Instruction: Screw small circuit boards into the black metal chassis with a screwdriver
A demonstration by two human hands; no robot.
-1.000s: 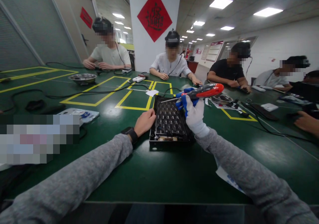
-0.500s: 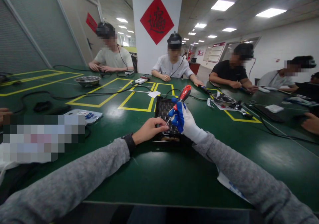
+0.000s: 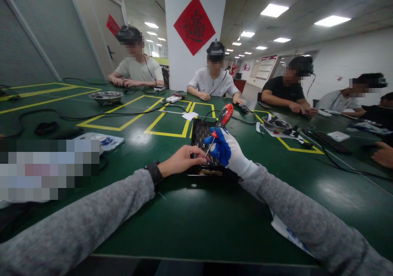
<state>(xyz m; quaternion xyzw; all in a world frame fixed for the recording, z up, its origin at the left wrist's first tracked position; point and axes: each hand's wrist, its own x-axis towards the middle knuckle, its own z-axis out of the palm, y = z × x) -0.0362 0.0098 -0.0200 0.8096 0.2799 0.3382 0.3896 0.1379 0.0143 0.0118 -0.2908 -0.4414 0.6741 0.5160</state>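
The screwdriver (image 3: 224, 118) is gripped in the gloved right hand (image 3: 229, 150), slanted over the case (image 3: 199, 134) on the table (image 3: 172, 220). The bare left hand (image 3: 180, 159) is narrowed at the tool's tip; whether anything is pinched cannot be told. The screwdriver seems light and stiff, best held by its handle (image 3: 227, 112); the case, seemingly rigid, by its rim (image 3: 196, 175).

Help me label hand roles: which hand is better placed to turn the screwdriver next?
Right, I'd judge: the gloved right hand grips the red-handled screwdriver, its shaft slanting down over the black casing. The bare left hand is at the shaft's lower end, perhaps better for steadying.
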